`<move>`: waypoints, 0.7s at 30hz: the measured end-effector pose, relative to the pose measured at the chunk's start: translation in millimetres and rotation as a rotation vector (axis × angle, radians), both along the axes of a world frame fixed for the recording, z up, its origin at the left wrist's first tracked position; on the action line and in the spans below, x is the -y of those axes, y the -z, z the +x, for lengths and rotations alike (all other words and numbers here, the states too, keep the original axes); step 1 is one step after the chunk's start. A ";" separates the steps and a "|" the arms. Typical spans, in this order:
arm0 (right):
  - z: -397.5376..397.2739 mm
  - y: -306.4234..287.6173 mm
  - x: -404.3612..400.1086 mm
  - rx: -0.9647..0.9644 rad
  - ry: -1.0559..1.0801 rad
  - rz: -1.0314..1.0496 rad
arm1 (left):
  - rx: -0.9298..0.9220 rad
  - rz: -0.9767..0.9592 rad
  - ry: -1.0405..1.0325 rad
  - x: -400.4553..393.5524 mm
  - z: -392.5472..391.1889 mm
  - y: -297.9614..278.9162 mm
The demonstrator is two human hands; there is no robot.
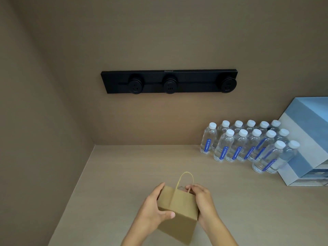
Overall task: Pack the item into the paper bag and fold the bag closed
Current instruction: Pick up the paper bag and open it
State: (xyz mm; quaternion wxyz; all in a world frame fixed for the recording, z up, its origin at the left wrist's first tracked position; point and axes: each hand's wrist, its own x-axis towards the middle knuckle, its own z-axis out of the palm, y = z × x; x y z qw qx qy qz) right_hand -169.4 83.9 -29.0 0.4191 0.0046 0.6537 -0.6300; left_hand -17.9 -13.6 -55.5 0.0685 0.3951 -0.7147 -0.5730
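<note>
A small brown paper bag (179, 208) with twisted paper handles stands on the beige counter near the front edge. Its top flap is bent over toward me, and one handle loop sticks up behind it. My left hand (156, 208) grips the bag's left side, thumb across the near face. My right hand (202, 199) holds the right side, fingers at the top edge by the handle. What is inside the bag is hidden.
Several clear water bottles (248, 144) with white caps and blue labels stand at the back right. A stack of blue and white boxes (308, 142) rises at the far right. A black socket rail (169, 81) hangs on the back wall. A side wall closes the left.
</note>
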 end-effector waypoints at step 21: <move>33.8 -28.2 -16.8 -0.272 -0.018 -0.289 | 0.080 -0.139 -0.102 -37.0 -18.7 -44.8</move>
